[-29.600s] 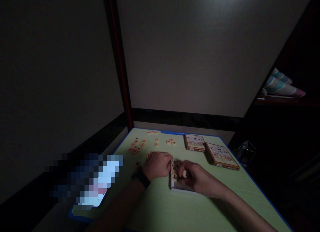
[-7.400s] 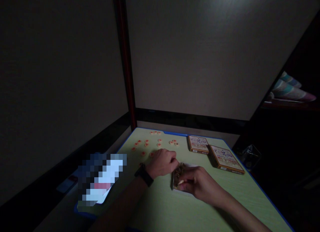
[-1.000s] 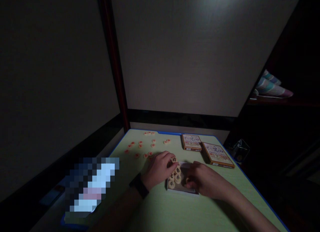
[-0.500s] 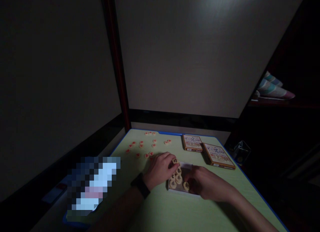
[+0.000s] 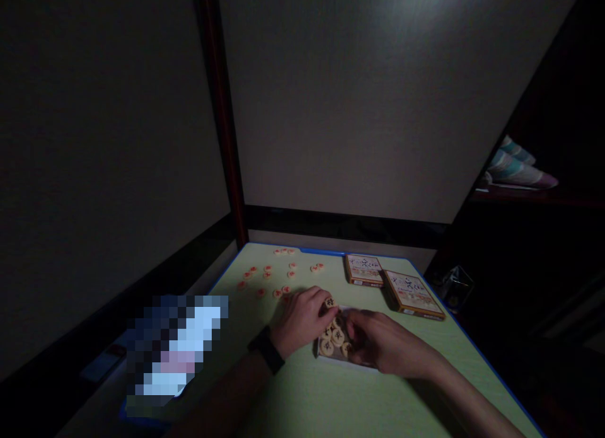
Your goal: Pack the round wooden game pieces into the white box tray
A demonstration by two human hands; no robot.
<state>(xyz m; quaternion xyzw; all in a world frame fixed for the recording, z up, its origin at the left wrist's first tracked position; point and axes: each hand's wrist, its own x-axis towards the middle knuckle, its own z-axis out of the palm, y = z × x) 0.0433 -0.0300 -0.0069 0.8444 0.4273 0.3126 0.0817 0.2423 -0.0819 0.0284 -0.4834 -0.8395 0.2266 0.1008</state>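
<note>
A small white tray [image 5: 326, 357] lies on the green table [image 5: 331, 400] with several round wooden pieces with black marks [image 5: 333, 337] inside. My left hand [image 5: 302, 318], with a dark watch on the wrist, pinches one black-marked piece [image 5: 329, 303] at the tray's far left corner. My right hand [image 5: 382, 343] rests over the right part of the tray, fingers curled on a piece [image 5: 346, 348] in it. Most of the tray is hidden under my hands.
Several round pieces with red marks [image 5: 267, 274] lie scattered at the table's far left. Two flat printed boxes [image 5: 363, 269] [image 5: 412, 293] sit at the far right. A blurred bright object [image 5: 177, 346] lies at the left edge. The table has a blue rim [image 5: 326, 252].
My right hand has slid left over the tray and closed onto a piece. My left hand keeps its piece at the tray's corner. Over the longer span, several red pieces have left the scatter.
</note>
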